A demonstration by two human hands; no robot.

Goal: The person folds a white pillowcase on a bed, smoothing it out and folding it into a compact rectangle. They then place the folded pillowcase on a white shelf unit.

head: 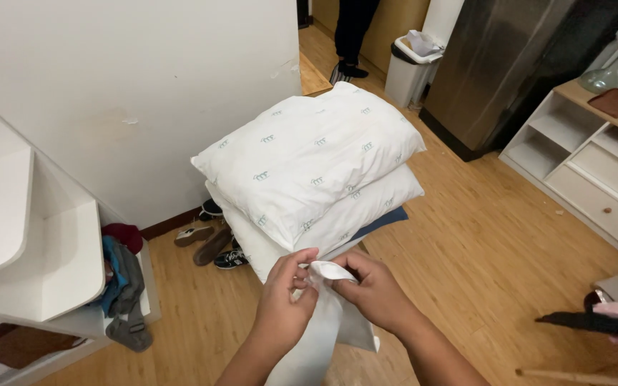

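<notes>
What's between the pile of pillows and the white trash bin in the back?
Only bare wooden floor separates the pillows from the bin, seen in the head view.

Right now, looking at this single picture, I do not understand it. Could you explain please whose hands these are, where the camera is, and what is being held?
There is no machine here. The camera sits on a person's head and looks down, so the two bare hands belong to that person. The left hand and the right hand both pinch the top edge of a white cloth piece, which hangs down between them. Just beyond lie two white stacked pillows with small green marks, over something dark blue. On the wooden floor several shoes rest by the white wall. Farther back are a white waste bin and another person's legs.
</notes>
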